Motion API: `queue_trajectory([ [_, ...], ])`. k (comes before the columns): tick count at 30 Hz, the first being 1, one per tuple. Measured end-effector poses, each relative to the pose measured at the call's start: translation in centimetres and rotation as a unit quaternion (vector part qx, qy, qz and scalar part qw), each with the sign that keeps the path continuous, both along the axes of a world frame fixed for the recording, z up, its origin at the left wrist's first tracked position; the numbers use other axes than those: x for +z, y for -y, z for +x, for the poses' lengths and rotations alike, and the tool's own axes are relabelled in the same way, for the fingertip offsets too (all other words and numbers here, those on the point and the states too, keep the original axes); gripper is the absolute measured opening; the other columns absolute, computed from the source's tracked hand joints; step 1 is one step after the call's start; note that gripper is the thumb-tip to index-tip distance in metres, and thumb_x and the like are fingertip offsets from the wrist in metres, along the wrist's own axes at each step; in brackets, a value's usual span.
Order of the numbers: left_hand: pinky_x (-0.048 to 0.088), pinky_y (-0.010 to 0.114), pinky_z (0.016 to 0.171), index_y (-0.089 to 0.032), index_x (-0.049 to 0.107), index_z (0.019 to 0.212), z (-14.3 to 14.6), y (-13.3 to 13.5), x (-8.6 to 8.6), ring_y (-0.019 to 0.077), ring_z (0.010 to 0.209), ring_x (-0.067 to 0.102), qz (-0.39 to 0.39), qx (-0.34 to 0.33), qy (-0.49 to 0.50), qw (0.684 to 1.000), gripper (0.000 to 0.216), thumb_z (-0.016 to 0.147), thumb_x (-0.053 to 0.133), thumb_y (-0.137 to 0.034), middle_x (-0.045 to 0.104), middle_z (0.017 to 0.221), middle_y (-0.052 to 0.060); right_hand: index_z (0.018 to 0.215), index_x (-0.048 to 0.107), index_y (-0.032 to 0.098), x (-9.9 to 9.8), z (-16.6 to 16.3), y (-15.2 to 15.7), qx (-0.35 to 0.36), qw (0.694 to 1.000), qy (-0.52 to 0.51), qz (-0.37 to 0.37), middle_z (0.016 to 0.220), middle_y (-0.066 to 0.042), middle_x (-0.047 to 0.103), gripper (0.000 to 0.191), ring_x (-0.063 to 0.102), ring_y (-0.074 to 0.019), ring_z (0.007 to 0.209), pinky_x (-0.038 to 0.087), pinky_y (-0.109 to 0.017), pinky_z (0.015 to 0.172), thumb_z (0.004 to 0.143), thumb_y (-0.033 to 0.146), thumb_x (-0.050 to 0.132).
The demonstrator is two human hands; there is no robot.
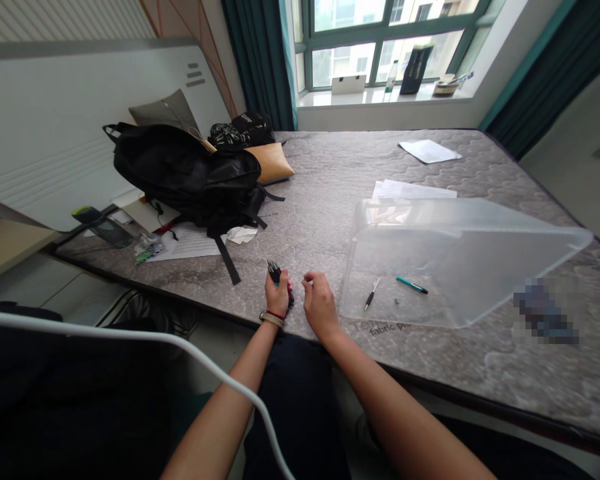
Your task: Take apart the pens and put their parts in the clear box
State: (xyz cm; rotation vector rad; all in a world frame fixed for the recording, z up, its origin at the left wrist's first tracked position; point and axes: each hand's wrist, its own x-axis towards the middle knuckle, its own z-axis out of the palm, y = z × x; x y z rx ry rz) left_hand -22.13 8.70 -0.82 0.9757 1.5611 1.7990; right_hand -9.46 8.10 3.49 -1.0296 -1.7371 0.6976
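A bundle of several dark pens (275, 272) is gripped in my left hand (277, 297), tips pointing up and away from me. Close beside it on the right, my right hand (321, 303) has its fingertips curled together in a pinch; whatever may be between them is too small to make out. The two hands are apart. To their right lies a clear plastic bin (460, 260) on its side, opening toward me. Inside it rest a black-and-white pen (372, 295), a teal pen (412, 285) and a tiny dark piece (397, 302).
The bare mattress (320, 173) carries a black backpack (180, 167), a tan pouch (273, 163), a crumpled tissue (241, 235), a bottle (105, 227) and paper sheets (427, 151). A blurred-out object (545, 311) lies right of the bin. A white cable (180, 341) crosses the foreground.
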Motion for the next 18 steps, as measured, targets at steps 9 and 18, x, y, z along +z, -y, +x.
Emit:
queue_trajectory([
  [9,0.045,0.021,0.046,-0.019,0.054,0.092,0.0,-0.4,-0.2,0.0093,0.048,0.052,-0.010,-0.004,-0.015,1.000,0.032,0.086,0.057,-0.050,0.053,0.062,-0.004,0.103,0.058,0.018,0.1,0.7,-2.0,-0.014,0.998,-0.033,-0.042,0.094,-0.008,0.064,0.017,0.061,-0.0215,0.086,0.048,-0.036,0.081,0.093,0.024,0.045],
  [18,0.044,0.021,0.045,-0.019,0.055,0.088,-0.2,-0.6,-0.5,0.0092,0.046,0.052,-0.033,-0.008,-0.011,0.999,0.034,0.085,0.057,-0.053,0.054,0.060,-0.004,0.103,0.062,0.018,0.0,0.0,-0.4,-0.005,0.996,-0.059,-0.069,0.086,-0.007,0.066,0.022,0.062,-0.0203,0.079,0.048,-0.032,0.072,0.095,0.027,0.043],
])
